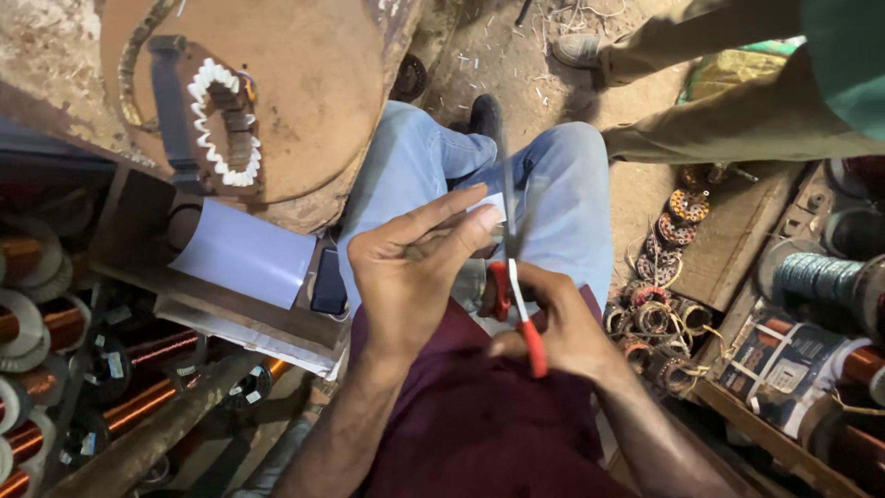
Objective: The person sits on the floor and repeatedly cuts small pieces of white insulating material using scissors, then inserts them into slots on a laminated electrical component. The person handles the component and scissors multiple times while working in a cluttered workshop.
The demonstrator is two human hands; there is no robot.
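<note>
My left hand (410,267) pinches a small white strip of paper (487,205) between thumb and fingers, above my jeans-clad knees. My right hand (553,323) grips red-handled scissors (516,286), whose blades point up beside the paper strip. Both hands are close together over my lap, above my maroon shirt. Whether the blades touch the paper I cannot tell.
A round rusty work table (304,83) holds a motor stator (226,120) lined with white paper slots. A roll of white sheet (244,254) and a dark phone (329,281) lie on a shelf. Copper wire spools (138,401) are at left, wound coils (659,314) at right. Another person's legs (719,83) are top right.
</note>
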